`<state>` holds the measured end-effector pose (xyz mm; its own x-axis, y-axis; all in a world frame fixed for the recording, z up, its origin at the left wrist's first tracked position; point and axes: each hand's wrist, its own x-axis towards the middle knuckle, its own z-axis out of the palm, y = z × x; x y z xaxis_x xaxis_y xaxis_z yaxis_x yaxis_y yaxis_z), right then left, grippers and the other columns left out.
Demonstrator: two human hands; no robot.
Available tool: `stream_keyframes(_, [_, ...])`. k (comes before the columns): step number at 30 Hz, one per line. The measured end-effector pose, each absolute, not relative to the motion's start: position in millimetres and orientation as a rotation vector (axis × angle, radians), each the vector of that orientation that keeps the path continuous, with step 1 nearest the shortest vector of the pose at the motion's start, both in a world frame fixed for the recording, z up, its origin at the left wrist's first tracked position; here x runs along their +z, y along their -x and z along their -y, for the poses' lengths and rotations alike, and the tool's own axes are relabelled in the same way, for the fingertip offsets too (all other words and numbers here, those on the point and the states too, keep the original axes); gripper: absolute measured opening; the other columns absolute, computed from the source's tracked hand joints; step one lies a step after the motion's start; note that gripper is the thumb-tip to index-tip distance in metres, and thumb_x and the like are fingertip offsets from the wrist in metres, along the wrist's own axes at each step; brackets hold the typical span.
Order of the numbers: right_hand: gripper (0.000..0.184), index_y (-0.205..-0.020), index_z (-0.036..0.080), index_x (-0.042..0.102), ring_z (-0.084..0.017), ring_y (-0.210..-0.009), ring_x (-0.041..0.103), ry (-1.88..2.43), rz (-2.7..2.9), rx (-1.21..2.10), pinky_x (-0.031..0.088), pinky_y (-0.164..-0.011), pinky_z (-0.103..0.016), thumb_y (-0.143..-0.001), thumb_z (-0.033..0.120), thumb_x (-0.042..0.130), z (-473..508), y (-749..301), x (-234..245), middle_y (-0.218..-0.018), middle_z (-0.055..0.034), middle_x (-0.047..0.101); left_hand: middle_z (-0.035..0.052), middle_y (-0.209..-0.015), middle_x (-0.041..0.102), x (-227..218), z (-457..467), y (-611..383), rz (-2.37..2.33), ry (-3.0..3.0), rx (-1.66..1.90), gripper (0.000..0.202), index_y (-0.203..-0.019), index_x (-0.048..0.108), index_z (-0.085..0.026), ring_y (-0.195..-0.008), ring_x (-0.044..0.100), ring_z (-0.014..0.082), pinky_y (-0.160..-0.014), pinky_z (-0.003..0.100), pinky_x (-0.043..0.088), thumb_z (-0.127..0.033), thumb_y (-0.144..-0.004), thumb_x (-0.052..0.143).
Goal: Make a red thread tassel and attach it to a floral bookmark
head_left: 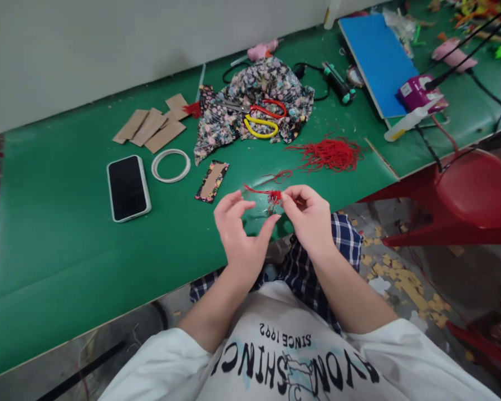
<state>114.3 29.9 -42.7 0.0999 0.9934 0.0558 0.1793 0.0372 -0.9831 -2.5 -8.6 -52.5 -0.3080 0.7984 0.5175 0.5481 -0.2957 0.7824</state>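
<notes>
Between the fingertips of my right hand [311,214] is pinched a small bundle of red threads [274,197], gathered in loops, with loose ends pointing left. My left hand [244,228] is beside it, thumb and fingers spread apart, holding nothing. Just beyond the hands lies a thin strand of red thread [280,176], and behind it a loose heap of red threads [334,154]. A cardboard strip edged with floral fabric [211,181] rests left of the bundle.
A phone [127,188], a white ring [171,165] and cardboard pieces [152,129] lie to the left. Scissors [262,118] rest on crumpled floral cloth [254,83]. Rightward are a blue board [378,64], a glue bottle [409,121], cables and a red stool [480,189].
</notes>
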Motion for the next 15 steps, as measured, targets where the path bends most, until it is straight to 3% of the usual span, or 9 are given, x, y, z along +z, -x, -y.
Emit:
stream_keyframes(5, [0.008,-0.079,0.021,0.056,-0.011,-0.063,0.06,1.324,1.238,1.151,0.048,-0.062,-0.026,-0.08,0.028,0.055,-28,-110,-44,-0.069,0.0015,0.063,0.0064,-0.104,0.054,-48,1,10,-1.921,-2.144,1.548,0.021,-0.09,0.068,-0.022,-0.092,0.052,0.0184,-0.081,0.033,0.044,-0.027,-0.071,0.074])
stream_keyframes(9, [0.008,-0.078,0.02,0.055,-0.01,-0.066,0.06,1.301,1.255,1.167,0.048,-0.063,-0.025,-0.08,0.027,0.055,-27,-108,-47,-0.074,0.0011,0.063,0.003,-0.084,0.062,-50,-5,10,-1.887,-2.129,1.468,0.01,-0.086,0.069,-0.02,-0.081,0.055,0.0152,-0.078,0.031,0.043,-0.024,-0.077,0.068])
stream_keyframes(15, [0.007,-0.076,0.02,0.053,-0.008,-0.064,0.058,1.205,1.15,1.304,0.048,-0.062,-0.022,-0.079,0.026,0.055,-31,-105,-52,-0.07,0.003,0.06,0.0024,-0.079,0.066,-54,-5,6,-1.838,-2.117,1.384,0.009,-0.082,0.07,-0.019,-0.077,0.056,0.0149,-0.075,0.03,0.043,-0.026,-0.08,0.065])
